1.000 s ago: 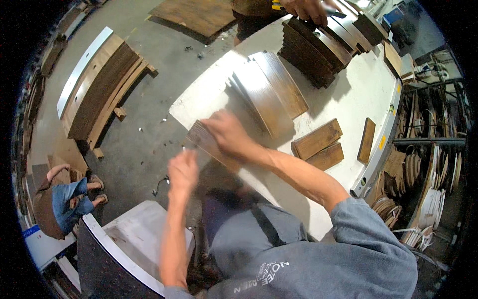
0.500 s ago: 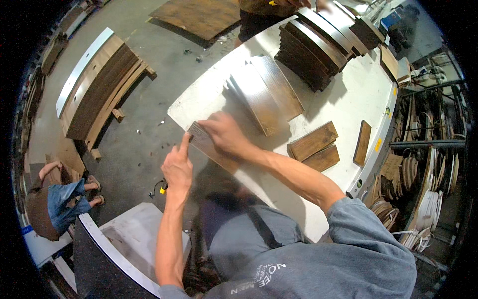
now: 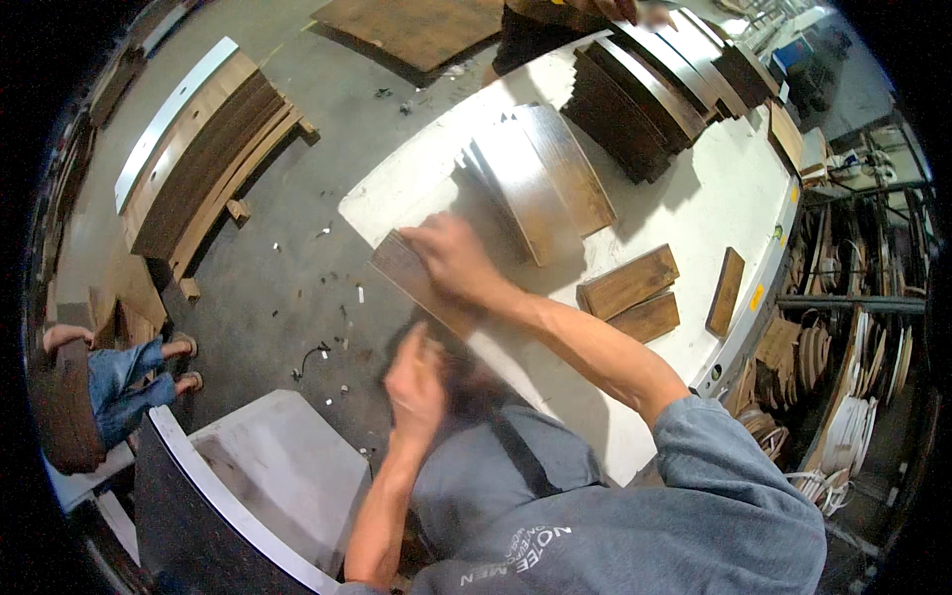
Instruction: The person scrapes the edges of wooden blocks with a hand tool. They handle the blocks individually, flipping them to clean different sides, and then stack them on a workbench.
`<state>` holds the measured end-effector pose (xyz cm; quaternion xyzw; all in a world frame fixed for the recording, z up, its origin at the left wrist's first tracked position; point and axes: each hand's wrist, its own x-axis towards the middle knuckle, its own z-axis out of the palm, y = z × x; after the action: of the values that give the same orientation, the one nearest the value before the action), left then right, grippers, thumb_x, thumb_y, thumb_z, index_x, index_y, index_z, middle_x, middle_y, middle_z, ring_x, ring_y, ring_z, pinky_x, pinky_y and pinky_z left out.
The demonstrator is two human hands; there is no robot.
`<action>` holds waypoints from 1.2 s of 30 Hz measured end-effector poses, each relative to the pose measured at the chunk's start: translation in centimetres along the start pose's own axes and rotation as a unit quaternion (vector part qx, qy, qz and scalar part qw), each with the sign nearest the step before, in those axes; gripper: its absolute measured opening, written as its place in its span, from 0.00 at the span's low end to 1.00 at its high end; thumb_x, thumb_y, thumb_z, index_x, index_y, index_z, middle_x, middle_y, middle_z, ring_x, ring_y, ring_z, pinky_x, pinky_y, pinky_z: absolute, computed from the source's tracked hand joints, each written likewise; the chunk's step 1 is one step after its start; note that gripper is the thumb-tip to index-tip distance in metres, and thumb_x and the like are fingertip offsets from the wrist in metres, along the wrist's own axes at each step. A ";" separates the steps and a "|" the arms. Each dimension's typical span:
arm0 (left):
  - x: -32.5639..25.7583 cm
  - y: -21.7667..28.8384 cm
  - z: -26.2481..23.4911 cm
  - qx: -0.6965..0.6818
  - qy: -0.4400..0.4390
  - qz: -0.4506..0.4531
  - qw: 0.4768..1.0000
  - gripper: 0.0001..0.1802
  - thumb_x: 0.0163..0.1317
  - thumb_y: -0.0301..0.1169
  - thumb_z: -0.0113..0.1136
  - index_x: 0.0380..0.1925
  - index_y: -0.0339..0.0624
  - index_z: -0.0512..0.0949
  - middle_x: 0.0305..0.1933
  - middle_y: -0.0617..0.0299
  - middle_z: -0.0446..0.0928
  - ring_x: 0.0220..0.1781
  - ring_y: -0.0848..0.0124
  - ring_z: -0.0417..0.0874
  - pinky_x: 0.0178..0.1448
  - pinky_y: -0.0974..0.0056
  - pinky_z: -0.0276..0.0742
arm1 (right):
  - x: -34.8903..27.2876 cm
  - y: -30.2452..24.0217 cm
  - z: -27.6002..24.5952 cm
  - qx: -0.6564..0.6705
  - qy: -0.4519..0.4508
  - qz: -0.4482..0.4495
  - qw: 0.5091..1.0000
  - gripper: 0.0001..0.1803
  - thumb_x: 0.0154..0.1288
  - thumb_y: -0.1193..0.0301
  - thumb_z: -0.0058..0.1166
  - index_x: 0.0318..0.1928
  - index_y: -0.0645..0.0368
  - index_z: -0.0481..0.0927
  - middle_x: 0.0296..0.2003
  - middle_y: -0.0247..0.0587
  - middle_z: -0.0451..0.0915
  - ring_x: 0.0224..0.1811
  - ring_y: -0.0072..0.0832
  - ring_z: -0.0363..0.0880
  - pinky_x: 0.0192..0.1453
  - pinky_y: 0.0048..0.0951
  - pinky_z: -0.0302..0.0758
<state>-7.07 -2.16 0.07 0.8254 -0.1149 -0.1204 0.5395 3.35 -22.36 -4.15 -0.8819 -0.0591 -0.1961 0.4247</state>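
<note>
A dark brown wooden board lies slanting across the left edge of the white table. My right hand grips it near its far end, the fingers bent over its upper side. My left hand is off the board, beside its near long edge and over the floor. Motion blurs that hand, and its fingers look partly curled; whether anything is in them does not show. Beyond my right hand lies a pile of shiny brown boards. Short wooden pieces sit to the right.
Stacked curved dark boards stand at the table's far end, near a co-worker's hand. Another person is at the left, below a curved wooden stack. A grey-white panel is at lower left, and shelving lines the right.
My left hand has come off the board's far corner and moved right and toward me. The right hand stays at the board. The person at left now bends less over the floor.
</note>
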 end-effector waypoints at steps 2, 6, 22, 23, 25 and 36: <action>4.0 -1.5 -1.8 0.001 0.080 -0.040 0.996 0.18 0.78 0.28 0.55 0.61 0.32 0.82 0.43 0.51 0.87 0.42 0.66 0.85 0.50 0.60 0.81 | 0.7 0.1 0.1 -0.011 0.003 -0.007 1.000 0.13 0.71 0.71 0.59 0.52 0.55 0.89 0.38 0.50 0.82 0.43 0.49 0.78 0.50 0.47 0.73; 10.0 -5.4 -3.1 -0.013 0.164 -0.001 0.986 0.21 0.76 0.24 0.56 0.67 0.41 0.81 0.45 0.54 0.85 0.47 0.69 0.83 0.53 0.62 0.79 | 0.7 -0.5 0.2 -0.010 -0.009 -0.015 1.000 0.14 0.71 0.72 0.57 0.53 0.56 0.89 0.37 0.51 0.82 0.42 0.50 0.78 0.48 0.48 0.73; 1.9 -1.6 0.9 0.146 -0.025 0.283 0.948 0.30 0.60 0.26 0.63 0.64 0.56 0.82 0.37 0.53 0.83 0.38 0.52 0.84 0.40 0.50 0.81 | 0.5 -0.7 0.1 -0.007 -0.008 -0.022 1.000 0.15 0.70 0.74 0.57 0.55 0.57 0.88 0.37 0.51 0.81 0.42 0.50 0.78 0.48 0.48 0.73; -0.2 -2.5 2.0 0.186 -0.067 0.317 0.927 0.30 0.58 0.27 0.63 0.63 0.57 0.83 0.35 0.56 0.81 0.35 0.54 0.83 0.39 0.52 0.81 | 0.7 -0.7 0.3 -0.015 -0.016 -0.021 1.000 0.15 0.70 0.73 0.59 0.54 0.56 0.88 0.37 0.51 0.81 0.42 0.50 0.78 0.48 0.48 0.73; -4.6 -3.3 3.8 0.174 -0.099 0.310 0.929 0.34 0.58 0.25 0.61 0.67 0.59 0.81 0.36 0.57 0.82 0.35 0.55 0.83 0.38 0.52 0.81 | 0.8 -0.1 0.4 -0.034 -0.030 -0.023 0.999 0.15 0.68 0.71 0.61 0.53 0.56 0.89 0.36 0.51 0.81 0.41 0.50 0.78 0.48 0.48 0.73; -11.8 -5.6 -3.1 -0.319 0.099 -0.347 0.877 0.17 0.67 0.20 0.67 0.55 0.32 0.77 0.33 0.62 0.79 0.29 0.70 0.81 0.34 0.63 0.81 | -6.0 -7.4 -0.3 -0.259 -0.098 -0.019 0.961 0.56 0.50 0.64 0.76 0.77 0.67 0.60 0.67 0.54 0.69 0.65 0.51 0.72 0.61 0.53 0.73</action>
<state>-16.87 6.44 -3.00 0.6033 0.2773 -0.2473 0.7056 -4.23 -17.59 -0.98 -0.9754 -0.0648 -0.1251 0.1695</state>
